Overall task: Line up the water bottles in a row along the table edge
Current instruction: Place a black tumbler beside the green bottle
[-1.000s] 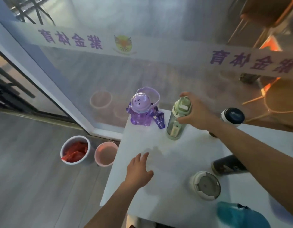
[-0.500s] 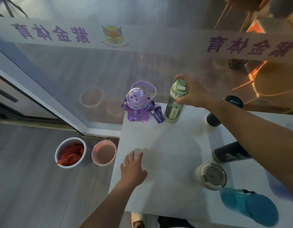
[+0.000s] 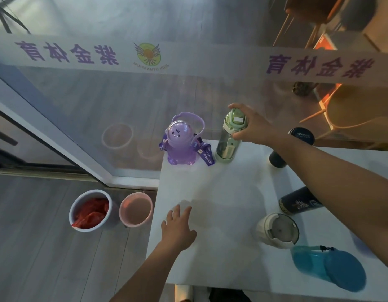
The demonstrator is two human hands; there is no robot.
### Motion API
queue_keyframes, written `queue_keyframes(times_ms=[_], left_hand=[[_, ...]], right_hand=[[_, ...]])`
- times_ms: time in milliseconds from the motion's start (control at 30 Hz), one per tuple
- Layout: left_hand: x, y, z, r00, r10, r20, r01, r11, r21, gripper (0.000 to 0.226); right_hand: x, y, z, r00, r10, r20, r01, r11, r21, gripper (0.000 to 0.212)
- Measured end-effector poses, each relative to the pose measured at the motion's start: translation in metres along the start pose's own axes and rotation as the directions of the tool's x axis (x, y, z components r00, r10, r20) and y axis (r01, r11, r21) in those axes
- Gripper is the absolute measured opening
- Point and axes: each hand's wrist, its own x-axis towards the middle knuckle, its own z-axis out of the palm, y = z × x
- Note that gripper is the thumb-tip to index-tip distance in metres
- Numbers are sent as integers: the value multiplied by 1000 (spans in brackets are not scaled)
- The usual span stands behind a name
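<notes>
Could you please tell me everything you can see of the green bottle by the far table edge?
The green bottle is tall and slim, with a see-through greenish body, a pale green base and a pale green flip-top cap. It stands upright at the table's far edge, just right of the purple bottle, apparently not touching it. The right hand grips it around the cap and neck.

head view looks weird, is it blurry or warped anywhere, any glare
Head view: wide-angle warp bends the table edge and banner; soft throughout, blurriest at the blue bottle and right forearm; hazy reflections on the glass wall behind the purple bottle; orange glow top right; faint hand shadows on the table.
</notes>
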Motion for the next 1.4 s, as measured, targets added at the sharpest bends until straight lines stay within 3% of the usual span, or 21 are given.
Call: queue_keyframes(times_ms=[167, 333, 433, 567, 700, 833, 1067, 1400], left_hand=[[-6, 7, -8, 998, 58, -21, -59, 998, -28, 76], [-13, 28, -12, 984, 172, -51, -177, 978, -107, 78], [-19, 46, -4, 968, 245, -54, -251, 953, -169, 79], [-28, 71, 15, 942, 335, 1, -328, 924, -195, 80], [-30, 85, 29, 931, 363, 36, -355, 925, -139, 84], [-25, 83, 36, 956, 291, 28, -289, 956, -52, 85], [-19, 85, 55, 998, 46, 51, -48, 998, 39, 85], [-21, 99, 82, 995, -99, 0, 99, 995, 18, 85]], right_hand=[[-21, -11, -8, 998, -6, -64, 1, 997, -75, 94], [-97, -30, -26, 968, 76, -238, -75, 997, 11, 76], [-152, -24, -34, 938, 92, -335, -122, 990, -71, 62], [-199, -2, -54, 903, 281, -326, -347, 924, -163, 66], [-202, 23, -78, 889, 361, -283, -423, 884, -201, 68], [-169, 46, -90, 916, 344, -207, -391, 880, -268, 76], [-96, 98, -97, 962, 271, -32, -265, 898, -352, 93], [-58, 129, -94, 986, 156, 56, -125, 921, -369, 72]])
